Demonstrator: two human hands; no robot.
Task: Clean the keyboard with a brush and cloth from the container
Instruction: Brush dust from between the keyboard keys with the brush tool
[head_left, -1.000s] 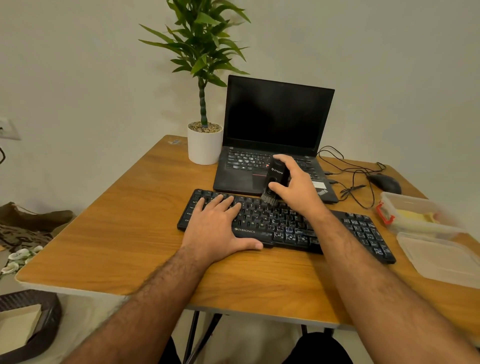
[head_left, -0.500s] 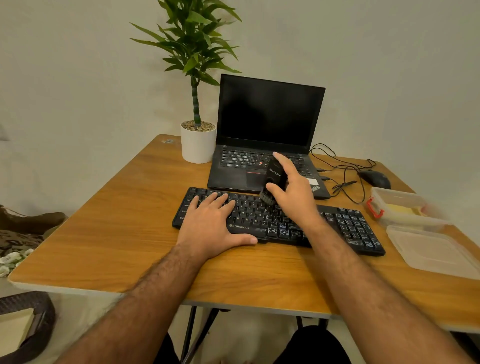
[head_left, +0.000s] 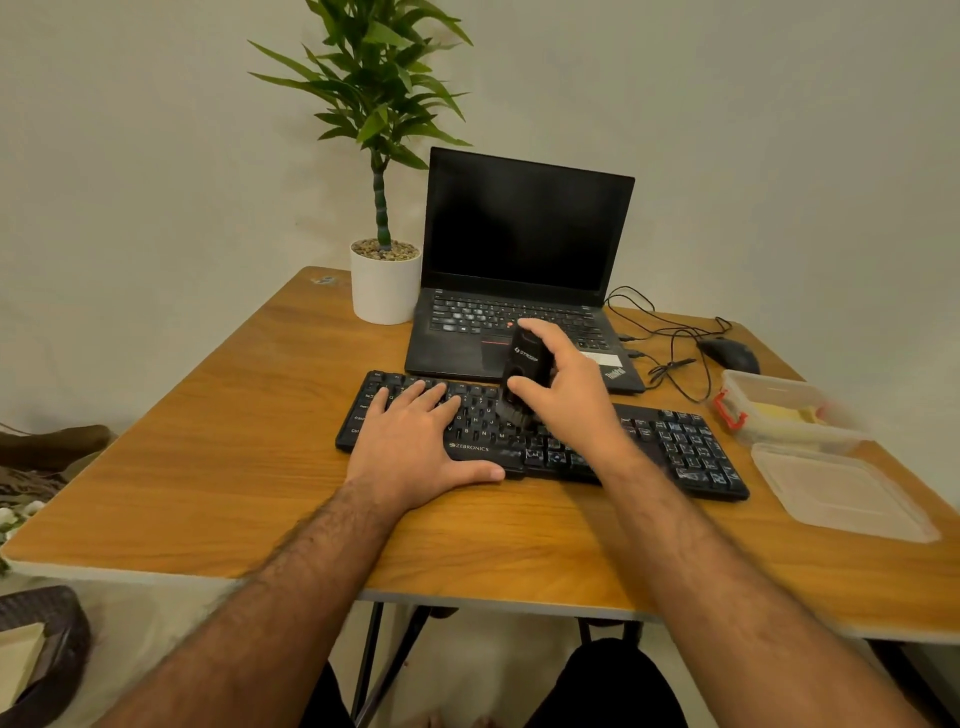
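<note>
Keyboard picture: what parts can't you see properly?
- Head view: the keys under the left hand and right hand on the keyboard are covered.
- The brush bristles are blurred and partly behind the right hand.
- The yellow contents of the container are blurred.

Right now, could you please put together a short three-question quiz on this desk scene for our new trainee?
1. True or false: the right hand grips the brush with its bristles on the keyboard.
2. What does the left hand do? A) lifts the lid B) rests flat on the keyboard C) holds the mouse
3. Fill in: the yellow cloth lies in the open ____ at the right of the table.

Key: 1 true; 2 B; 3 container.
</note>
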